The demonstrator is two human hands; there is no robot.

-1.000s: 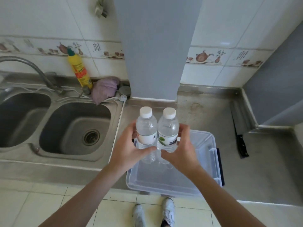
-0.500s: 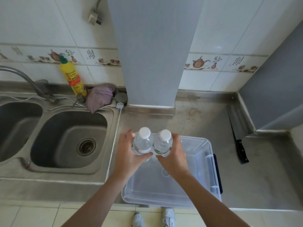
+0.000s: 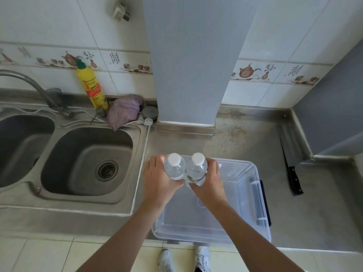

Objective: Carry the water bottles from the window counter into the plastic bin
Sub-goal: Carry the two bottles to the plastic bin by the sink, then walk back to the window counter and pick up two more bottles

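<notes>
Two clear plastic water bottles with white screw caps are standing upright and touching side by side, held over the back left part of a clear rectangular plastic bin (image 3: 257, 195). The left hand (image 3: 157, 181) is curling round the left water bottle (image 3: 175, 169), thumb crossing its front low down and fingers (image 3: 155, 159) wrapping behind it. The right hand (image 3: 211, 183) is gripping the right water bottle (image 3: 197, 170) in the same way, thumb in front, fingers (image 3: 213, 161) reaching round its far side. Both hands are closing firmly on their bottles, with the caps and shoulders rising above the fingers.

The lower halves of both bottles are being hidden by the hands, so whether their bases are touching the bin floor cannot be told. A green-marked label is only partly showing on the right bottle, and its print is too small to read.

The bin is sitting on the grey steel worktop (image 3: 245, 142), its near edge overhanging the front. To its left a steel double sink (image 3: 88, 160) is being cut off by the frame edge. A black-handled knife (image 3: 292, 173) is lying well apart to the right. A yellow squeeze bottle with a green cap (image 3: 92, 87) is standing beside a crumpled purple cloth (image 3: 123, 110) behind the sink.
</notes>
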